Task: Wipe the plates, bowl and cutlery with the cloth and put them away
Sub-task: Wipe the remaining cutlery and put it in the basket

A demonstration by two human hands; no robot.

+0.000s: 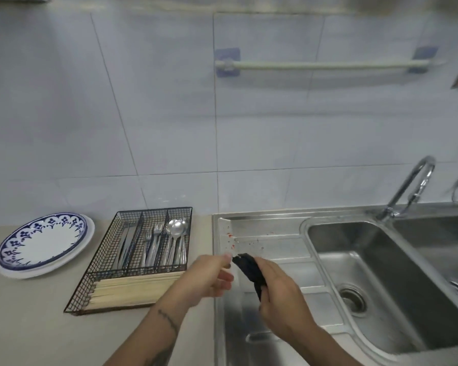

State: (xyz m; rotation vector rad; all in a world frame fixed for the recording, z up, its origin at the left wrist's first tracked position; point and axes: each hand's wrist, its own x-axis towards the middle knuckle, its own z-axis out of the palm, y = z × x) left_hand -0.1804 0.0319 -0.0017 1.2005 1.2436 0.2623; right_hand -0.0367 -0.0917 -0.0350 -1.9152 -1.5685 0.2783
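Observation:
A dark cloth (pixel 250 269) is bunched in my right hand (pixel 280 294), which grips it above the steel drainboard (pixel 275 249). My left hand (pixel 204 278) has its fingers curled, and its thumb and fingertip pinch the cloth's upper end. A blue-patterned plate (pixel 41 244) lies on a white plate at the left of the counter. The black wire tray (pixel 154 210) holds knives (pixel 126 241), forks (pixel 154 233), spoons (pixel 176 228) and wooden chopsticks (pixel 132 286). I see no bowl.
The drainboard carries small red specks near its far left corner. A sink basin (pixel 354 247) with a drain lies to the right, a curved faucet (pixel 413 186) behind it. A white towel rail (pixel 315 65) hangs on the tiled wall.

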